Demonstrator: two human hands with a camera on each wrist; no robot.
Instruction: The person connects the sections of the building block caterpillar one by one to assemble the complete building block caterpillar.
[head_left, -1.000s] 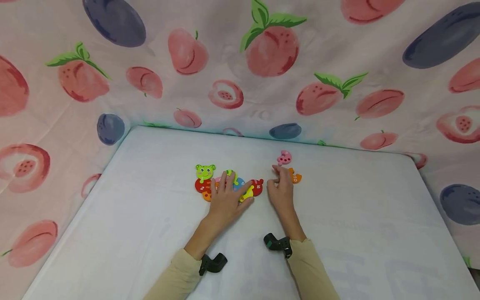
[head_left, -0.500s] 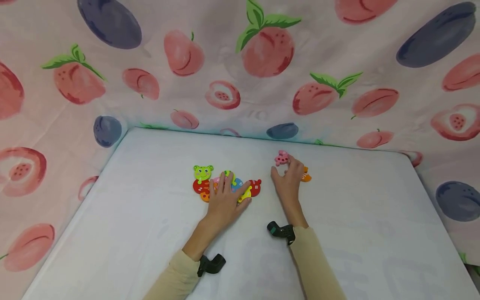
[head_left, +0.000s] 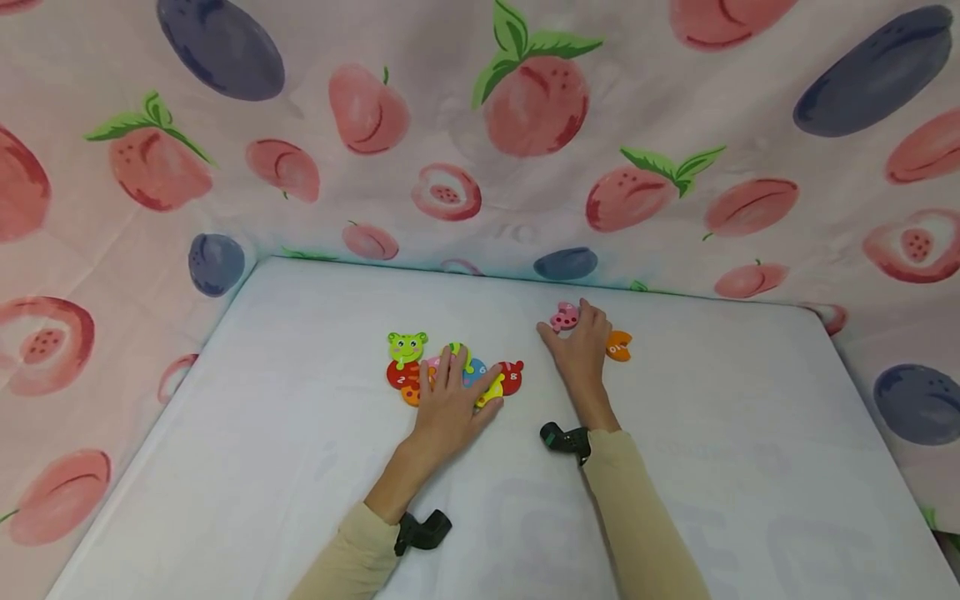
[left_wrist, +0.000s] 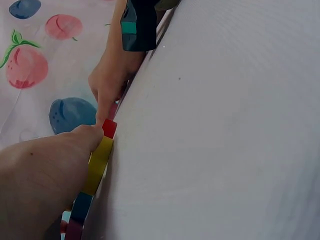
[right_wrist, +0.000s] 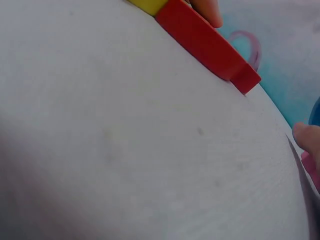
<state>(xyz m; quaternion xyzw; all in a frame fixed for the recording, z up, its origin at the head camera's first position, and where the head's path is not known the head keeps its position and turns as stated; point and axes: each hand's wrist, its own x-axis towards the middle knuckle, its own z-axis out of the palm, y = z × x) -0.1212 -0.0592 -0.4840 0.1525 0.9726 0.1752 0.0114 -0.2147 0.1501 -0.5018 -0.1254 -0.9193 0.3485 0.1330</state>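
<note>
My left hand [head_left: 450, 410] lies with fingers spread over a joined row of flat, colourful caterpillar puzzle pieces. A green smiling head piece [head_left: 406, 347] and a red piece marked 2 [head_left: 400, 377] show left of its fingers. By the thumb are a yellow piece [left_wrist: 100, 167] and a red piece marked 8 [right_wrist: 202, 40], the row's right end. Farther back, my right hand [head_left: 587, 346] reaches around a small pink piece [head_left: 564, 317], thumb on one side and fingers on the other, with gaps showing. Just right of it lies an orange piece marked 10 [head_left: 618, 346].
A white cloth covers the table [head_left: 300, 467]. Behind and to the left hangs a fruit-printed curtain [head_left: 442, 100], meeting the table's back edge. Black wrist cameras [head_left: 422, 531] sit on both forearms.
My right hand has moved back and right, from beside the two loose pieces to around the pink one. The orange piece has shifted right and turned. My left hand stays put.
</note>
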